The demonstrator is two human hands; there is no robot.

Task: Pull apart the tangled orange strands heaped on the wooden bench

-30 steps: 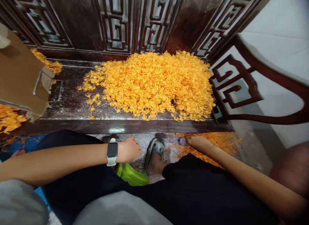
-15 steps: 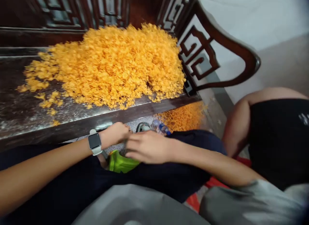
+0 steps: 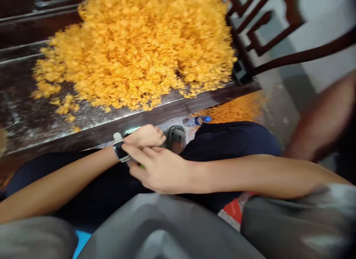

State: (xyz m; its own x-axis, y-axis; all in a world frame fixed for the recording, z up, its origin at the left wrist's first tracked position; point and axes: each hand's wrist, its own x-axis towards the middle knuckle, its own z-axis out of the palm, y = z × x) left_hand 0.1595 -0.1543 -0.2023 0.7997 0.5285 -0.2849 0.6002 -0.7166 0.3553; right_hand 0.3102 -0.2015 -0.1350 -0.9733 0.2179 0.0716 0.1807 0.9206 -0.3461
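My left hand (image 3: 147, 135) is held palm down over my lap, its fingers curled in, and nothing shows in it. A smartwatch (image 3: 121, 151) with a pale strap sits on that wrist. Across it reaches my right hand (image 3: 164, 170), fingers stretched and a little apart, with the index fingertip at the watch's dark screen. Between my hands only a sliver of a bright green thing (image 3: 142, 166) shows. Beyond them, a large heap of orange-yellow flowers (image 3: 139, 47) lies on a dark wooden bench (image 3: 102, 131).
More orange bits (image 3: 236, 107) lie on the floor under the bench, beside a plastic bottle (image 3: 196, 121) with a blue cap. My shoe (image 3: 176, 134) stands near it. The bench's carved armrest (image 3: 278, 62) rises at the right, and another person's limb (image 3: 322, 118) is close by.
My right hand has moved left over my left wrist, its index finger now at the watch. The green thing has become mostly hidden. The view has tilted down and shifted.
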